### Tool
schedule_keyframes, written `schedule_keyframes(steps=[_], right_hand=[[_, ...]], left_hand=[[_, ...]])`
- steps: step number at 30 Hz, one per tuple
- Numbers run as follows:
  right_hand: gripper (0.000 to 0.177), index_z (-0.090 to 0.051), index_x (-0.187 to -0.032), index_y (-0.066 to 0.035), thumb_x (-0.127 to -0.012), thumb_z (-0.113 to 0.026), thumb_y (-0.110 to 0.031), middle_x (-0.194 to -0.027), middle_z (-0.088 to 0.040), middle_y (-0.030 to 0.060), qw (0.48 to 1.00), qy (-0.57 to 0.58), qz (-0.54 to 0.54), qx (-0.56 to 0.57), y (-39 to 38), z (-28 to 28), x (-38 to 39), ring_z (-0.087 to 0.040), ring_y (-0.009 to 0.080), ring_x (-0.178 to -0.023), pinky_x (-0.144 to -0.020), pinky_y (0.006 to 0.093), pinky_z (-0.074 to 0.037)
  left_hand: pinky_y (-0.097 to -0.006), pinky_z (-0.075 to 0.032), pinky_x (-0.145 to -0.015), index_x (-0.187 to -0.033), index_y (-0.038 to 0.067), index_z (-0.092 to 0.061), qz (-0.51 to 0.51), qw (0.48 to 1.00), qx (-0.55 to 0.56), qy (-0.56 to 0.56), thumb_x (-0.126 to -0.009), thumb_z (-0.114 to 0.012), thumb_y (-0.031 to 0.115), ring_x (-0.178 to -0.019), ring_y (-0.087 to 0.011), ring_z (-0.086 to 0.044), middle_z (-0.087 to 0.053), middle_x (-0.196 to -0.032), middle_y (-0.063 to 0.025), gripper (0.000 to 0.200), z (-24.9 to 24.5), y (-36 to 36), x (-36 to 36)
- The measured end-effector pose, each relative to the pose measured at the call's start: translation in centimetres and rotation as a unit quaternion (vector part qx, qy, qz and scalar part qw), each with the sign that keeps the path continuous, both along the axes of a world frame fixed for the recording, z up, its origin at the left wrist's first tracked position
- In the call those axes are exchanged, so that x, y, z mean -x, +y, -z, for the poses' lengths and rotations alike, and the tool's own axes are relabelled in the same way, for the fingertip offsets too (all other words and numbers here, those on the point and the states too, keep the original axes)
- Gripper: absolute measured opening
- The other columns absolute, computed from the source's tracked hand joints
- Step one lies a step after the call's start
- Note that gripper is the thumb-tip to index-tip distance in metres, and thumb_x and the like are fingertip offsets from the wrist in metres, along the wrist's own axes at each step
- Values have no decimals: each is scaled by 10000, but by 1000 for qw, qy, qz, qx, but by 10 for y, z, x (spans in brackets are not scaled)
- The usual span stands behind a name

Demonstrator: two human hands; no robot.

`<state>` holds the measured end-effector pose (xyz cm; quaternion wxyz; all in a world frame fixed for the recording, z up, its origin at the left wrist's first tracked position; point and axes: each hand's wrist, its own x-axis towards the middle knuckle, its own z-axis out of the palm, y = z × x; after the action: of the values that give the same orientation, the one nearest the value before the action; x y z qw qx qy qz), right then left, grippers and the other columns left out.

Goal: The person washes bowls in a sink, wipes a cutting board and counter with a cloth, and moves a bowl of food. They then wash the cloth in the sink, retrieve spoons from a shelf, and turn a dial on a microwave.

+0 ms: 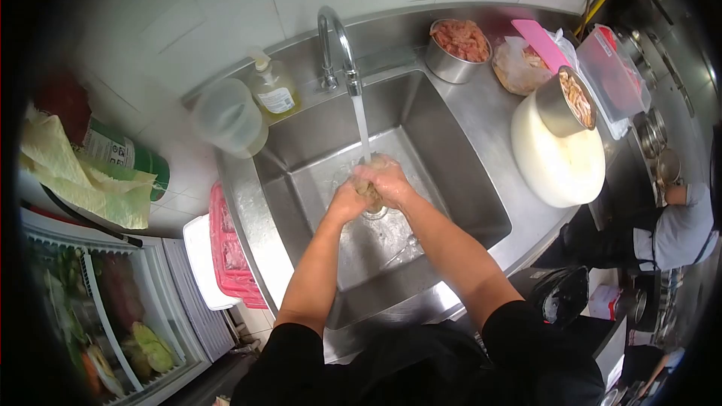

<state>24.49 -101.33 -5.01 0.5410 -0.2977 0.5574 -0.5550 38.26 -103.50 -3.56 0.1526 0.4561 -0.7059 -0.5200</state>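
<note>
My left hand and my right hand are together low in the sink, under running water. Between them they squeeze a small, wet, yellowish-brown thing; its kind I cannot make out, as the fingers cover most of it. The stream falls from the curved chrome faucet onto the fingers of my right hand. Water is spread over the basin floor around the drain.
A soap pump bottle and a cloudy plastic pitcher stand left of the faucet. To the right are a steel pot of raw meat and a large whitish tub. Further right, another person stands by the stove.
</note>
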Motion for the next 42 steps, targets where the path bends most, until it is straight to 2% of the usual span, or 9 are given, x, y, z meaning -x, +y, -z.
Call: schedule_keyframes(steps=[6, 9, 15, 22, 26, 30, 34, 37, 42], right_hand=[[298, -600, -1056, 1, -927, -569, -266, -974, -636, 107, 960, -201, 140, -131, -7, -46, 13, -613, 216, -879, -801, 352, -508], [321, -593, -1076, -7, -933, -557, -293, -981, -635, 95, 930, -361, 68, 20, -8, -20, 19, -617, 214, -901, -828, 354, -510], [348, -566, -1126, -5, -874, -663, -224, -1015, -630, 119, 975, -204, -20, -87, -9, -43, 13, -637, 228, -910, -783, 357, -541], [346, -580, -1078, 6, -877, -686, -255, -967, -623, 104, 991, -106, -69, -34, -18, -33, 12, -637, 215, -852, -722, 336, -554], [315, -611, -1015, 7, -894, -676, -277, -901, -632, 88, 993, -25, -99, -63, -16, -36, 18, -607, 172, -774, -659, 312, -515], [314, -633, -946, -16, -909, -661, -327, -779, -619, 70, 996, 39, -46, -60, -27, -15, 13, -551, 148, -693, -607, 316, -465], [384, -644, -871, 8, -936, -603, -368, -767, -630, 125, 979, 177, 44, -88, -25, -22, 1, -577, 183, -701, -627, 358, -473], [414, -656, -828, 58, -939, -587, -335, -791, -663, 211, 966, 131, 170, -147, -33, 0, 0, -643, 230, -770, -654, 386, -486], [410, -638, -900, 70, -931, -593, -336, -845, -660, 164, 921, -57, 349, -163, -35, -20, 25, -644, 259, -817, -685, 417, -503]], left_hand=[[-391, -455, -964, -1278, 58, -527, -85, 995, 36, 38, -801, -631, 147, -1183, -412, -525, -566, -1255, -232, 496, -45, 0, 28], [-426, -414, -1021, -1356, 54, -451, 64, 943, 321, 67, -847, -587, 209, -1284, -406, -440, -456, -1397, -211, 549, -5, -7, 29], [-528, -320, -1094, -1477, 35, -231, -63, 815, -444, 367, -904, -446, 663, -1357, -339, -357, -318, -1497, -158, 877, -7, -27, 22], [-390, -557, -794, -1341, 38, -409, -42, 825, -436, 358, -940, -560, 467, -1157, -263, -559, -505, -1298, -160, 607, -16, -4, 14], [-253, -450, -516, -1134, 27, -514, 67, 839, -473, 259, -892, -641, 189, -797, -169, -629, -609, -1027, -119, 318, -7, -23, 8], [-334, -454, -552, -1092, 54, -573, 77, 932, -351, 56, -844, -636, 173, -746, -200, -627, -631, -912, -106, 282, -15, -24, 18], [-458, -498, -759, -1152, 12, -569, 120, 981, 128, -79, -832, -611, 218, -894, -353, -637, -646, -980, -185, 383, -8, -10, 34], [-484, -444, -909, -1211, -20, -529, 136, 956, 85, -245, -869, -539, 190, -1064, -436, -572, -604, -1151, -240, 402, -22, 1, 34], [-433, -333, -1084, -1386, 38, -433, 64, 953, 278, 101, -973, -427, 172, -1338, -388, -384, -426, -1422, -225, 434, -29, 53, 14]])
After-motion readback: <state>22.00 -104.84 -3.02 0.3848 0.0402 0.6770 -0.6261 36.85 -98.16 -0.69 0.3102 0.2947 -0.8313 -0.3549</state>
